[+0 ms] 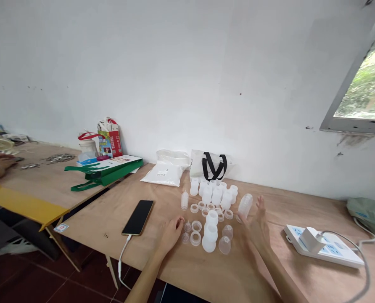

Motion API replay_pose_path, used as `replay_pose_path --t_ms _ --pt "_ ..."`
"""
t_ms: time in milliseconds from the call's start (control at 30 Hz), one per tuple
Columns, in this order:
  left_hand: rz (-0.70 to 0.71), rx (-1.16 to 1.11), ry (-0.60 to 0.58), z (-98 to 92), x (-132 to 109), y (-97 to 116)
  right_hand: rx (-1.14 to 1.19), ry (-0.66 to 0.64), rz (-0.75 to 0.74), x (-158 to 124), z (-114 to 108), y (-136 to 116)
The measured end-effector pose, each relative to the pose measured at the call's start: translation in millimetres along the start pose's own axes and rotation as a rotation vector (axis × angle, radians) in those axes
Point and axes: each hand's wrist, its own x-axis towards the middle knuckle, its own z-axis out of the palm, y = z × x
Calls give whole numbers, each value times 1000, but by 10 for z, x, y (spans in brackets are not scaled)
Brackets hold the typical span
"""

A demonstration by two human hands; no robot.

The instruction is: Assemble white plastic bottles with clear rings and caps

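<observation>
Right hand (257,229) above plywood (238,273) (white wall (143,75))

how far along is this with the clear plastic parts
Done: the clear parts stand in groups in front of the bags on the table. In hand: nothing clearly held; the left hand is by small rings, the open right hand by a tilted cup. Left: many rings and cups lie loose, unjoined.
</observation>
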Motion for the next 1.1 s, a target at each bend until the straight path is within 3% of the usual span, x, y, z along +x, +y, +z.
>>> replay_pose_path --t_ms 67,133,267,367,867,933,1100 --pt "1 12 -1 -4 3 5 -45 69 14 -101 -115 -126" --pt "0 24 -5 -6 5 8 -68 19 62 -219 -219 -222" --pt "-1 45 -9 -12 -2 13 -163 -422 139 -471 -311 -255" --pt "0 54 -6 -15 -9 23 -341 -595 65 -619 -258 -169" --pt "32 -97 -29 7 31 -76 -469 -508 -40 -749 -31 -2" --pt "66 -174 -80 -38 43 -117 -457 -489 -52 -768 -18 7" --pt "100 -288 -363 -219 -10 -136 -408 -446 -67 -814 -1 35"
